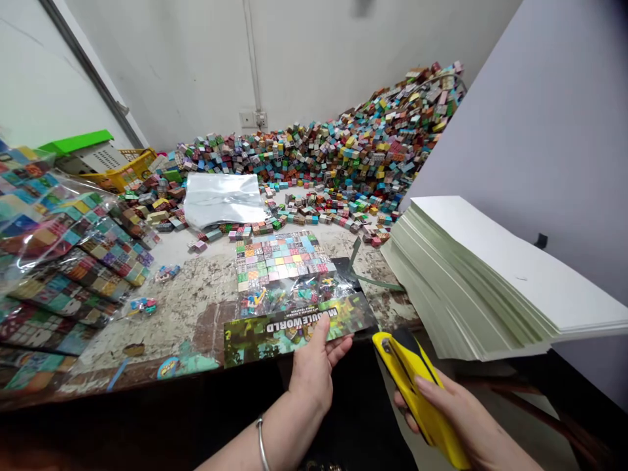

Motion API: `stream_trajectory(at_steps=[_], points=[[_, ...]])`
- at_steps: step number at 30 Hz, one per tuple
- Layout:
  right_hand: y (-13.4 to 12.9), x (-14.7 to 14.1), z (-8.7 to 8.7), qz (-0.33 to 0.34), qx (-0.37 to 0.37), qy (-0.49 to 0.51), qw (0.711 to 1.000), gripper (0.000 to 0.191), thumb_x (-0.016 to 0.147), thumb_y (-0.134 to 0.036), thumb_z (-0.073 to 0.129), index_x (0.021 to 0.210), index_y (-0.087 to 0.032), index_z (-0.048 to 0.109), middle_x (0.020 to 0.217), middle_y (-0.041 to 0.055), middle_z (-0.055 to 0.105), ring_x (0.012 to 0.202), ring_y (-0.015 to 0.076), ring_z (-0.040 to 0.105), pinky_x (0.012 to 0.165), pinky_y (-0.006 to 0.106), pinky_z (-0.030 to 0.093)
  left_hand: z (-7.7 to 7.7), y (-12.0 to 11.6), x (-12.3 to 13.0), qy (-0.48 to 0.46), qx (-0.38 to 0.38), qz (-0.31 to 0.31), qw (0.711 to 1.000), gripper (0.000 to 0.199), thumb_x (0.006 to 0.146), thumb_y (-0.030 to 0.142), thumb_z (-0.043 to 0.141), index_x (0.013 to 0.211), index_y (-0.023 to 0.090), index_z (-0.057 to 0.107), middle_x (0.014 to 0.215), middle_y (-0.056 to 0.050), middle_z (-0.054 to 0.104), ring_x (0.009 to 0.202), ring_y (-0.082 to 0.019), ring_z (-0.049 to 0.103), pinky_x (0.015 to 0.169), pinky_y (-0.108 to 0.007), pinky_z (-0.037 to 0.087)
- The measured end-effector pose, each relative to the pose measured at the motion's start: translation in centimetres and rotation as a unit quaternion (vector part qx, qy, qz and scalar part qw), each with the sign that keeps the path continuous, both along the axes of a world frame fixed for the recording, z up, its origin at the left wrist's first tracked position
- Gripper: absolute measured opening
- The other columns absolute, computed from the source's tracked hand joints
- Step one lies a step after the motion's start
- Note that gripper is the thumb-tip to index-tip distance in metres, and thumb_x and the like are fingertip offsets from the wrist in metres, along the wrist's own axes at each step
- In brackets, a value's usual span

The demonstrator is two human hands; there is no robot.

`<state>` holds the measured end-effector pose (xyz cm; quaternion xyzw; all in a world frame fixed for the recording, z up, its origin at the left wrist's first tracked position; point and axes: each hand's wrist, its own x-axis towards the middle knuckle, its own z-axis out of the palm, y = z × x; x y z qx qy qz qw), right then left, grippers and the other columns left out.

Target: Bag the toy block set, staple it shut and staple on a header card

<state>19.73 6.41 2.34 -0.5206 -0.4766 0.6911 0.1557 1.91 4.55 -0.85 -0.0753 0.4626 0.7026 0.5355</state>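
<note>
At the table's front edge, my left hand (318, 363) pinches the printed header card (294, 329) of a clear bag, thumb on top and fingers beneath. The card reads MODULEWORLD, upside down from here. Behind it, the bag of colored blocks (282, 260) lies on the table, with small colorful figures near the card. To the right, my right hand (441, 402) is wrapped round a yellow and black stapler (415, 392). The stapler's front end is close to the card's right corner, apart from it.
A stack of white cards (490, 281) stands at right. Loose blocks (314, 163) are heaped along the wall. Packed block bags (63, 261) fill the left. A clear plastic sheet (223, 199), small figure packets (142, 305) and a yellow basket (120, 175) are also there.
</note>
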Motion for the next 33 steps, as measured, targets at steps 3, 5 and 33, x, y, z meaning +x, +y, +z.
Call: stream_trajectory(at_steps=[3, 5, 33], points=[[-0.3, -0.7, -0.6, -0.004, 0.001, -0.012, 1.0, 0.046, 0.076, -0.056, 0.055, 0.103, -0.019, 0.054, 0.08, 0.006, 0.065, 0.067, 0.0167, 0.055, 0.063, 0.029, 0.042, -0.1, 0.0, 0.1, -0.001, 0.007, -0.001, 1.0, 0.029, 0.077, 0.026, 0.066, 0.098, 0.006, 0.063, 0.098, -0.015, 0.068, 0.069, -0.018, 0.068, 0.062, -0.024, 0.059], [0.1, -1.2, -0.8, 0.012, 0.007, -0.023, 1.0, 0.049, 0.075, -0.058, 0.055, 0.104, -0.019, 0.053, 0.081, 0.0064, 0.065, 0.065, 0.0163, 0.054, 0.06, 0.029, 0.04, -0.2, -0.1, 0.1, -0.002, 0.006, -0.001, 1.0, 0.029, 0.078, 0.025, 0.065, 0.099, 0.006, 0.063, 0.098, -0.015, 0.068, 0.069, -0.017, 0.068, 0.058, -0.022, 0.057], [2.9, -6.6, -0.6, -0.027, 0.014, 0.085, 0.996, 0.043, 0.076, -0.041, 0.065, 0.11, -0.019, 0.051, 0.097, 0.0048, 0.062, 0.085, 0.0162, 0.058, 0.071, 0.025, 0.047, -0.2, -0.1, 0.0, -0.009, 0.041, -0.016, 0.999, 0.03, 0.08, 0.03, 0.061, 0.096, 0.004, 0.064, 0.087, -0.015, 0.07, 0.062, -0.016, 0.066, 0.057, -0.023, 0.056]])
